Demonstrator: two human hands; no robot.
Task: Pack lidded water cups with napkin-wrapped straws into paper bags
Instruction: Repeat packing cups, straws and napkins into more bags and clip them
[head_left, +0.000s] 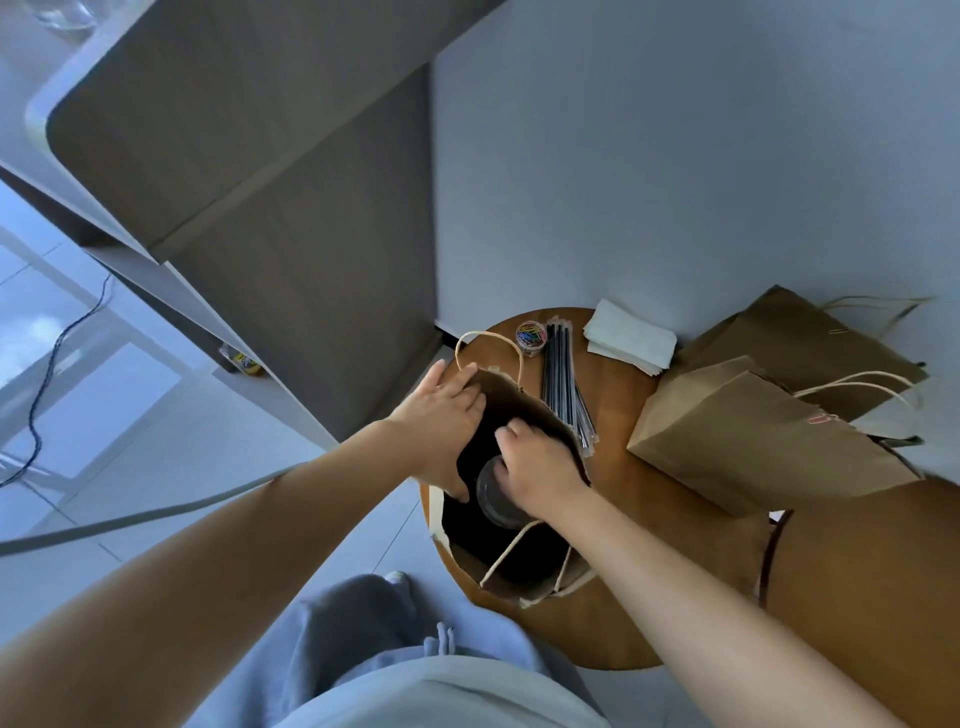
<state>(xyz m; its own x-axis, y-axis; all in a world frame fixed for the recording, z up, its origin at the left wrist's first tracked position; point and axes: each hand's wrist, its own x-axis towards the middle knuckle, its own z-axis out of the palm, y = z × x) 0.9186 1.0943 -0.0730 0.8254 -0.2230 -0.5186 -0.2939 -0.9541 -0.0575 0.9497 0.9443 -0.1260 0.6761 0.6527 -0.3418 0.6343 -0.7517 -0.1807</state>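
Note:
An open brown paper bag (524, 400) with twine handles stands on the round wooden table (618, 415). My left hand (447, 421) grips the bag's left rim and holds its mouth wide. My right hand (540, 467) reaches into the bag from above and is closed over the lid of a clear lidded cup (493, 493) inside it. The lower part of the cup is lost in the bag's dark interior. A bundle of black straws in clear wrappers (563, 379) lies just beyond the bag. A stack of white napkins (631, 335) sits at the table's far edge.
Two more brown paper bags (748, 441) lie on their sides at the right of the table. A small clear tub of coloured paper clips (531, 336) stands by the straws. A white wall is behind the table, a grey cabinet to the left, tiled floor below.

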